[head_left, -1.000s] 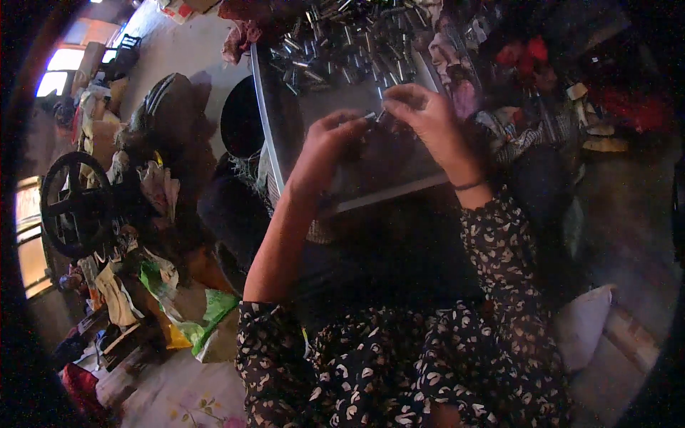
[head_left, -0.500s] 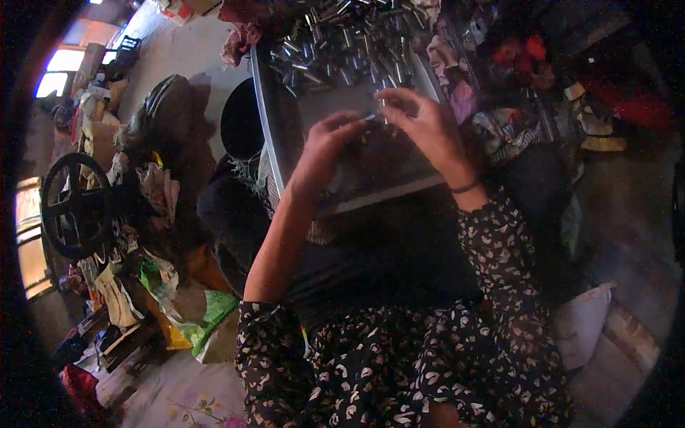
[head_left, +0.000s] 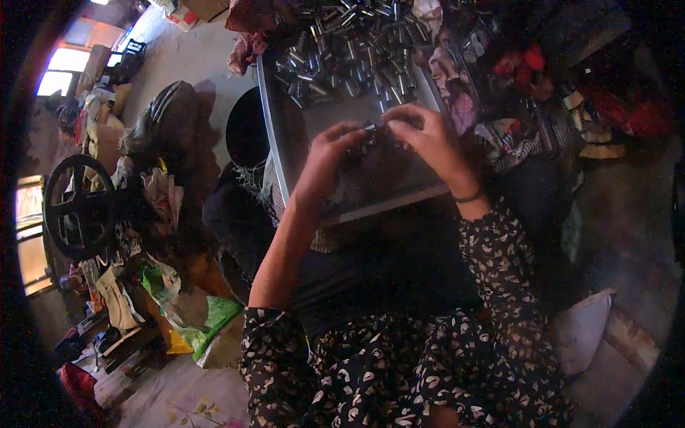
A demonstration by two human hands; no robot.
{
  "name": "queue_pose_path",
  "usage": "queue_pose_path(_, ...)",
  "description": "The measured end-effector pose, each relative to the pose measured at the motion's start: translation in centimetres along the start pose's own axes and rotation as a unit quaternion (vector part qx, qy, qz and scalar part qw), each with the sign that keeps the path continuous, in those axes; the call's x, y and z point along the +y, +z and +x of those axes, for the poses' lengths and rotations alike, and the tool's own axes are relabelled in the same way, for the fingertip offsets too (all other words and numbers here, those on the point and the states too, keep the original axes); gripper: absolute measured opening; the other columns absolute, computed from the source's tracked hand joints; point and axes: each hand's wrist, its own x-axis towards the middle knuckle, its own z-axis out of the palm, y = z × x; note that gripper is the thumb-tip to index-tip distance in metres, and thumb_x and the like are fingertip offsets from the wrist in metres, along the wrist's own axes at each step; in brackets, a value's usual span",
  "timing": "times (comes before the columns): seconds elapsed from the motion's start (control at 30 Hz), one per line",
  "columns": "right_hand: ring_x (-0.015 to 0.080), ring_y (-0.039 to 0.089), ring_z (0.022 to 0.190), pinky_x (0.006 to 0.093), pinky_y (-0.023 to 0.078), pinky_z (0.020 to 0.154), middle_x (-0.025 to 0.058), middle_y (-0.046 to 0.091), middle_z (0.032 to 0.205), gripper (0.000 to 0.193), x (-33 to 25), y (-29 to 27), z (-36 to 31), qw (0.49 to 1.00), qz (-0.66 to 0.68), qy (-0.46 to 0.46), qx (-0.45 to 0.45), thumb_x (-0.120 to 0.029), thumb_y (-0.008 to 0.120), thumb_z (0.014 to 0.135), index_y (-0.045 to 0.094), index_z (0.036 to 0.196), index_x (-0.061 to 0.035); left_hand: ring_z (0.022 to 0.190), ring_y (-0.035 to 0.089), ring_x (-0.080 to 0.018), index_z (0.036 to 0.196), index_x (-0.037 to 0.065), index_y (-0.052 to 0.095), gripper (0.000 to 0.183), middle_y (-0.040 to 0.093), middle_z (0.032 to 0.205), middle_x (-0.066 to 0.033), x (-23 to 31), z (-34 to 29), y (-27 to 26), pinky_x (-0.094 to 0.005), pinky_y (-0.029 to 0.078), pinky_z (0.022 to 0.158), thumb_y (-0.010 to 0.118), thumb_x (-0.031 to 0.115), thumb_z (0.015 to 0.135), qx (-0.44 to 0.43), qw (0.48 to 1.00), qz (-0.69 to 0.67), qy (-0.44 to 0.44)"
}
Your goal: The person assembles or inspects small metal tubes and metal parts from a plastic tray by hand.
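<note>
Over the tray (head_left: 389, 209) my two hands come nearly together at the fingertips. My left hand (head_left: 330, 151) is closed in a pinch on a small shiny metal cylinder (head_left: 370, 127). My right hand (head_left: 428, 135) has thumb and forefinger bent together at the cylinder's other side; what they grip, if anything, is too small and dark to make out. Many loose metal cylinders (head_left: 351, 50) lie heaped across the far part of the tray, a few of them close beyond my right fingertips. A dark band circles my right wrist.
Left of the tray stands a dark round vessel (head_left: 245, 127). Crumpled cloths (head_left: 457, 89) line the tray's right side. Further left are a black spoked wheel (head_left: 80, 205), a green and white plastic bag (head_left: 207, 324) and piled odds and ends. A pale sheet (head_left: 585, 329) lies at right.
Both hands have shifted slightly down in the picture, along with the tray. The bright upright cylinder at my right fingers no longer shows there; a glint now shows at my left fingertips.
</note>
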Motion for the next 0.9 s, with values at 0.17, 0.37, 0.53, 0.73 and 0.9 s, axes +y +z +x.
queue_pose_path(0.17, 0.0038, 0.049, 0.064, 0.0183, 0.04, 0.058, -0.0008, 0.057, 0.08, 0.017, 0.57, -0.15, 0.07, 1.0, 0.016, 0.013, -0.02, -0.011, 0.053, 0.079, 0.058, 0.093, -0.0028, 0.063, 0.051, -0.0086, 0.094, 0.004, 0.054, 0.018, 0.054, 0.072, 0.0001, -0.13, -0.17, 0.13, -0.021, 0.041, 0.056, 0.052, 0.017, 0.081, 0.006, 1.0, -0.02, -0.013)
queue_pose_path(0.37, 0.0048, 0.05, 0.065, 0.0192, 0.041, 0.059, 0.0003, 0.058, 0.082, 0.019, 0.69, -0.03, 0.19, 1.0, -0.01, -0.002, -0.023, -0.01, 0.052, 0.079, 0.057, 0.095, -0.0023, 0.063, 0.051, -0.0091, 0.094, 0.003, 0.053, 0.02, 0.054, 0.073, -0.0004, -0.3, 0.05, -0.27, -0.0207, 0.041, 0.056, 0.051, 0.017, 0.08, -0.008, 1.0, 0.009, -0.021)
queue_pose_path(0.53, 0.0056, 0.051, 0.067, 0.0201, 0.042, 0.06, 0.0016, 0.058, 0.083, 0.02, 0.6, -0.09, 0.21, 0.999, 0.023, 0.028, -0.019, -0.011, 0.053, 0.078, 0.056, 0.096, -0.0014, 0.064, 0.051, -0.0096, 0.095, 0.003, 0.053, 0.021, 0.054, 0.074, -0.0009, -0.19, -0.03, -0.26, -0.0206, 0.04, 0.056, 0.052, 0.018, 0.08, -0.014, 1.0, -0.003, -0.027)
queue_pose_path(0.73, 0.0056, 0.052, 0.068, 0.0196, 0.043, 0.061, 0.0013, 0.058, 0.083, 0.019, 0.41, -0.21, 0.23, 0.999, -0.031, 0.012, -0.022, -0.009, 0.053, 0.078, 0.057, 0.094, -0.0013, 0.065, 0.05, -0.0093, 0.093, 0.003, 0.054, 0.02, 0.054, 0.074, -0.0003, -0.22, -0.05, -0.1, -0.0208, 0.04, 0.057, 0.051, 0.019, 0.08, -0.017, 0.999, -0.01, -0.037)
queue_pose_path(0.9, 0.0055, 0.051, 0.066, 0.0197, 0.043, 0.06, 0.0012, 0.058, 0.083, 0.018, 0.79, 0.0, 0.19, 0.999, -0.033, -0.027, -0.023, -0.008, 0.053, 0.077, 0.057, 0.093, -0.0012, 0.063, 0.049, -0.0091, 0.09, 0.004, 0.055, 0.02, 0.053, 0.072, -0.0004, -0.25, -0.09, -0.22, -0.0213, 0.039, 0.057, 0.049, 0.021, 0.081, -0.033, 0.998, -0.007, -0.054)
